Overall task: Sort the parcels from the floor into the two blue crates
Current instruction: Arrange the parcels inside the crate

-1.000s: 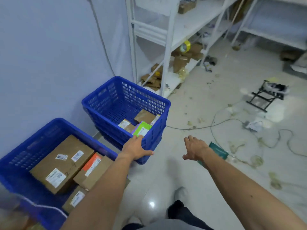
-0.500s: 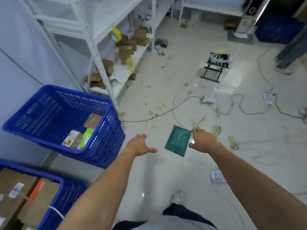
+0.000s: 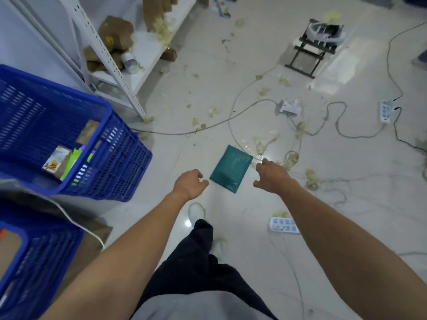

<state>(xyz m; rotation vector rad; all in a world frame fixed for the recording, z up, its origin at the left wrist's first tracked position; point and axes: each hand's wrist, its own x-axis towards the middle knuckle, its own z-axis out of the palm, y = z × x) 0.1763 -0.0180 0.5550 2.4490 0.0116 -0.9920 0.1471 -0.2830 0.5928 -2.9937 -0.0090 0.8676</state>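
Parcels left on the pale tiled floor come down to one flat teal plastic mailer bag [image 3: 231,168], long axis running away and slightly rightward, lying between the empty, half-curled left hand [image 3: 189,184] and the empty, spread right hand [image 3: 270,175]; both hands flank it closely.

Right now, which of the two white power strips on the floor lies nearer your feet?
The white power strip beside the right forearm, just right of the white shoe. The other strip lies far off by the black cable.

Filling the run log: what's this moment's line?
phase: reach | target: green parcel on floor | left hand: empty | right hand: empty, open | far crate: part filled
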